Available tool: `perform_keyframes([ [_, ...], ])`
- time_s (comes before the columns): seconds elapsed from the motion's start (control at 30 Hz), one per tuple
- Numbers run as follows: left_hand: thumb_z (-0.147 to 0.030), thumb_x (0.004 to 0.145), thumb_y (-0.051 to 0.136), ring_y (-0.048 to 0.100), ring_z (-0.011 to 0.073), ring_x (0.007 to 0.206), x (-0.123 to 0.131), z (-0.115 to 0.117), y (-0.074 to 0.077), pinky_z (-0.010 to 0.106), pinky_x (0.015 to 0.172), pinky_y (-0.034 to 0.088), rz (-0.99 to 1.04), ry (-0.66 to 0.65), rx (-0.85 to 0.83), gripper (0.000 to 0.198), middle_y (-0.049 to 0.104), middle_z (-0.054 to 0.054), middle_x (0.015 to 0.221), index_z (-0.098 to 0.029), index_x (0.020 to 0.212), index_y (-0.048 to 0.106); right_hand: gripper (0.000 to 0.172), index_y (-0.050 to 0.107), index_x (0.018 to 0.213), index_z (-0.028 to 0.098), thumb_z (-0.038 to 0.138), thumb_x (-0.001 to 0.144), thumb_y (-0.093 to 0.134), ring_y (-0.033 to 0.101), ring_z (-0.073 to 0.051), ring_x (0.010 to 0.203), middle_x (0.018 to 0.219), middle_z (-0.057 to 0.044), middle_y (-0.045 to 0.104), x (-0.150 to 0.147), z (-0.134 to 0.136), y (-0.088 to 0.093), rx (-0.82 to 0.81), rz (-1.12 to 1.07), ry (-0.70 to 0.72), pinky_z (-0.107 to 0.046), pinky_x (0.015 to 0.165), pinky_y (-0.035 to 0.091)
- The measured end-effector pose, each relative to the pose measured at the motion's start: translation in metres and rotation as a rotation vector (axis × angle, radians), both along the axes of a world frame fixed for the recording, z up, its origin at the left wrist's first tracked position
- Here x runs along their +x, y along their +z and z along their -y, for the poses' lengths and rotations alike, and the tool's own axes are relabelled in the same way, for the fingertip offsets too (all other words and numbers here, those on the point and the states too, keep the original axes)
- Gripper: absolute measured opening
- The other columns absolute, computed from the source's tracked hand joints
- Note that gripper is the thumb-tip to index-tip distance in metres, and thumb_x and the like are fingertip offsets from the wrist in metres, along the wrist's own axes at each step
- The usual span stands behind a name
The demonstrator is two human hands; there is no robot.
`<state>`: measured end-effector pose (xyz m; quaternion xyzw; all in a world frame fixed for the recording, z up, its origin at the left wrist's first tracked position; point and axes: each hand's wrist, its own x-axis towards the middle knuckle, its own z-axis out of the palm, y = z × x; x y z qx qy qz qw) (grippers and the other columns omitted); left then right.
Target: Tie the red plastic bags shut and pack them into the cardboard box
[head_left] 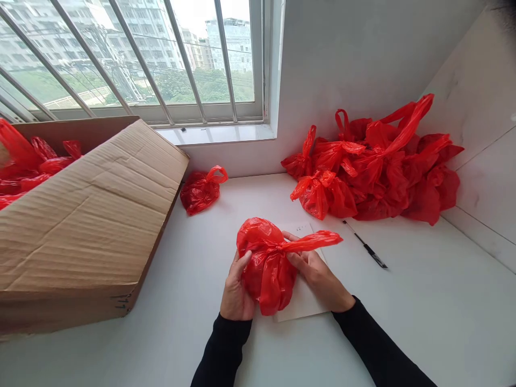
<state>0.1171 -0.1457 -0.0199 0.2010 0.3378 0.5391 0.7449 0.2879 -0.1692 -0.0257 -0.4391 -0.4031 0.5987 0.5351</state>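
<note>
Between my two hands is a red plastic bag (270,269), knotted near its middle, with one twisted end sticking out to the right. My left hand (237,285) grips its left side, thumb on top and the other fingers hidden beneath. On the right, my right hand (316,274) holds the bag close to the knot, its fingers partly behind the plastic. What the bag contains cannot be seen. Under the bag and my right hand lies a white paper pad (306,301) with small handwriting near its top edge.
A cardboard box (92,215) holding red bags stands at the left. One small tied red bag (200,192) sits beside it. Several tied red bags (374,166) are heaped against the wall at the back right. A black pen (373,255) lies before them. Behind is a barred window (161,64).
</note>
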Motion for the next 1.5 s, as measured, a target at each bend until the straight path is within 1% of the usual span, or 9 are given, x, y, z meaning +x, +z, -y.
perform_keyframes([
  [0.13,-0.021,0.073,0.078,0.070,0.0282,0.104,0.000,0.005,0.002,0.037,0.091,0.056,-0.069,-0.108,0.096,0.050,0.074,0.009,0.113,-0.021,0.122,0.068,0.047,0.060,0.134,0.029,0.039,0.090,0.074,0.060,-0.027,0.126,0.139,-0.006,0.063,0.003,-0.002,-0.003,0.046,-0.021,0.007,-0.041,0.107,0.048],
  [0.3,-0.022,0.067,0.085,0.070,0.0268,0.100,0.005,0.007,-0.006,0.036,0.087,0.056,-0.199,-0.129,0.172,0.060,0.074,0.009,0.111,-0.022,0.124,0.065,0.037,0.065,0.124,0.029,0.031,0.088,0.075,0.062,-0.027,0.122,0.131,-0.004,0.068,0.004,-0.003,-0.003,0.071,-0.102,-0.069,-0.039,0.102,0.051],
  [0.5,-0.033,0.070,0.088,0.072,0.0266,0.095,0.005,0.001,-0.015,0.037,0.088,0.057,-0.260,-0.133,0.132,0.046,0.075,0.010,0.103,-0.016,0.108,0.069,0.055,0.058,0.138,0.031,0.034,0.087,0.078,0.062,-0.027,0.122,0.134,-0.004,0.066,0.003,-0.003,-0.005,0.044,-0.168,-0.124,-0.039,0.100,0.052],
  [0.67,-0.041,0.075,0.084,0.073,0.0266,0.093,0.005,-0.002,-0.026,0.037,0.087,0.057,-0.252,-0.129,0.083,0.037,0.076,0.009,0.096,-0.015,0.096,0.070,0.056,0.055,0.143,0.028,0.036,0.091,0.074,0.064,-0.028,0.122,0.132,-0.007,0.069,0.001,-0.003,-0.004,0.047,-0.202,-0.067,-0.043,0.106,0.050],
  [0.87,-0.052,0.085,0.072,0.067,0.0309,0.114,0.009,0.003,-0.015,0.041,0.098,0.054,-0.192,-0.107,0.067,0.049,0.073,0.011,0.118,-0.020,0.121,0.067,0.058,0.054,0.146,0.029,0.037,0.092,0.071,0.056,-0.028,0.133,0.141,-0.006,0.064,0.000,0.001,0.006,0.097,-0.144,-0.033,-0.047,0.116,0.042],
  [1.03,-0.034,0.072,0.085,0.065,0.0362,0.119,0.009,0.006,-0.008,0.047,0.105,0.050,-0.227,-0.156,0.233,0.060,0.071,0.014,0.124,-0.018,0.126,0.065,0.062,0.052,0.148,0.032,0.032,0.089,0.071,0.047,-0.028,0.143,0.148,-0.003,0.058,-0.001,0.005,0.012,0.115,-0.051,0.041,-0.047,0.121,0.037],
  [1.2,-0.023,0.070,0.084,0.065,0.0342,0.118,0.004,0.003,-0.008,0.048,0.105,0.050,-0.224,0.002,0.187,0.055,0.073,0.008,0.115,-0.022,0.122,0.064,0.074,0.040,0.154,0.035,0.033,0.089,0.073,0.045,-0.028,0.144,0.152,-0.006,0.052,-0.001,0.006,0.005,0.080,-0.060,0.024,-0.051,0.119,0.037],
  [1.37,-0.018,0.071,0.079,0.067,0.0277,0.108,-0.005,0.001,-0.003,0.042,0.102,0.051,-0.174,0.068,0.105,0.045,0.073,0.005,0.111,-0.022,0.115,0.065,0.043,0.059,0.136,0.025,0.040,0.096,0.065,0.063,-0.026,0.117,0.125,-0.007,0.068,-0.003,0.001,0.005,0.072,0.009,0.203,-0.042,0.101,0.051],
  [1.5,-0.023,0.072,0.080,0.066,0.0303,0.111,-0.005,0.001,-0.003,0.044,0.101,0.051,-0.186,0.047,0.146,0.048,0.072,0.008,0.115,-0.021,0.118,0.064,0.025,0.070,0.109,0.021,0.041,0.096,0.065,0.066,-0.024,0.096,0.094,-0.003,0.071,-0.004,0.001,0.004,0.111,0.140,0.172,-0.039,0.090,0.053],
])
